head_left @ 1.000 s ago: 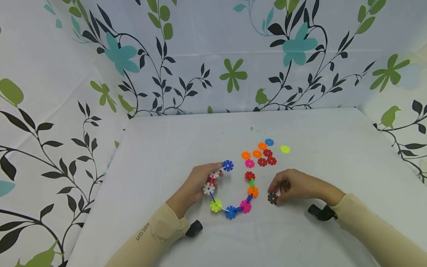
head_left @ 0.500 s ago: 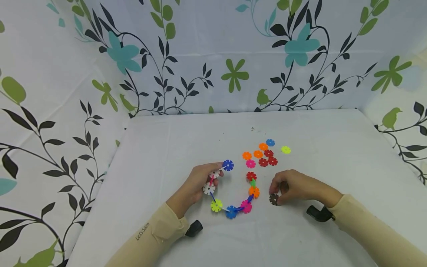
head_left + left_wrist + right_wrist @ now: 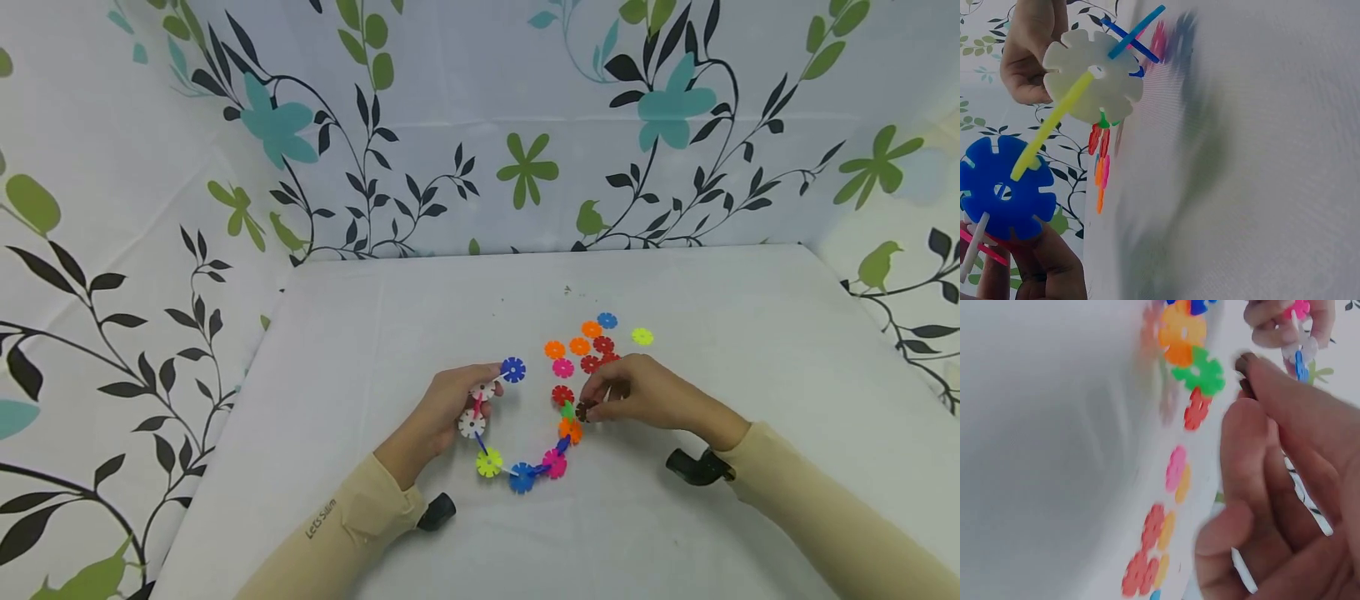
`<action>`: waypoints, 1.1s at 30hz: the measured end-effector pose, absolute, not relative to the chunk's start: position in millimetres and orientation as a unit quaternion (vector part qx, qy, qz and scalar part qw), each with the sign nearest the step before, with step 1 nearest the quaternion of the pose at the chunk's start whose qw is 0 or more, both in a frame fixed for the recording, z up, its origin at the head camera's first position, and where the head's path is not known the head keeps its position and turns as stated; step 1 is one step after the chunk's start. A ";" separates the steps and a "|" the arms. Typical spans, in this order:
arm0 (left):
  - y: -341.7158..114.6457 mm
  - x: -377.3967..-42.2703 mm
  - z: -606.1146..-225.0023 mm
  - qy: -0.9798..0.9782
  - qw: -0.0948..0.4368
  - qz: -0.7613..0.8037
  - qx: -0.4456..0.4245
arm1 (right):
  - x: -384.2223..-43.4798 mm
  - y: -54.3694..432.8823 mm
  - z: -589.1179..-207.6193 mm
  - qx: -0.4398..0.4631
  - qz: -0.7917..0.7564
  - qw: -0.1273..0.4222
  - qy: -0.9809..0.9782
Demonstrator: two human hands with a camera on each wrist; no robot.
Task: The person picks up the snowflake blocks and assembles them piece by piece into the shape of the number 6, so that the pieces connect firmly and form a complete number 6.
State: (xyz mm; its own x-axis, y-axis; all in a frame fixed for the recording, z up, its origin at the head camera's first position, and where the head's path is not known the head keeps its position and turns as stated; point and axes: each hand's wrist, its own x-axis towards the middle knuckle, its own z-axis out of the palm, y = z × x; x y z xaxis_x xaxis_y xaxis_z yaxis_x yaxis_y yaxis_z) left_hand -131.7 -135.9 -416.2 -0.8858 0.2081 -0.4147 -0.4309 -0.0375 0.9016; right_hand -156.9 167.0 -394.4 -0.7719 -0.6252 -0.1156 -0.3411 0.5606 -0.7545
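My left hand (image 3: 450, 410) grips one end of a U-shaped chain of notched plastic discs near its dark blue disc (image 3: 513, 369). White discs (image 3: 472, 424), a yellow disc (image 3: 489, 462), a blue disc (image 3: 522, 477), a pink disc (image 3: 554, 463) and an orange disc (image 3: 571, 430) follow along the curve. A green disc (image 3: 1200, 372) and a red disc (image 3: 562, 395) form the other end. My right hand (image 3: 645, 396) pinches a brown disc (image 3: 1245, 369) between thumb and forefinger, beside the green disc. In the left wrist view, a white disc (image 3: 1094, 81) partly covers my right hand.
Loose discs lie beyond the chain: a pink disc (image 3: 563, 367), several orange and dark red ones, a blue disc (image 3: 607, 321) and a yellow disc (image 3: 642, 337). A white cloth covers the table (image 3: 390, 325). Black wrist devices (image 3: 437, 513) stick out from both sleeves.
My right hand has moved left and away from me, bringing the brown disc up to the chain's red-and-green end. My left hand and the chain look nearly still.
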 end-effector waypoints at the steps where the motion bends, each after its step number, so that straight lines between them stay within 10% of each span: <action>1: -135.5 -131.4 -415.7 0.657 0.224 0.715 -0.084 | -157.2 163.3 -394.7 -0.274 -0.387 0.180 0.862; 9: -134.4 -128.6 -415.5 0.661 0.240 0.708 -0.068 | -160.0 133.9 -402.4 -0.208 -0.447 0.093 0.865; 33: -130.1 -131.8 -421.5 0.702 0.240 0.671 -0.003 | -152.8 103.1 -405.4 -0.222 -0.492 0.082 0.838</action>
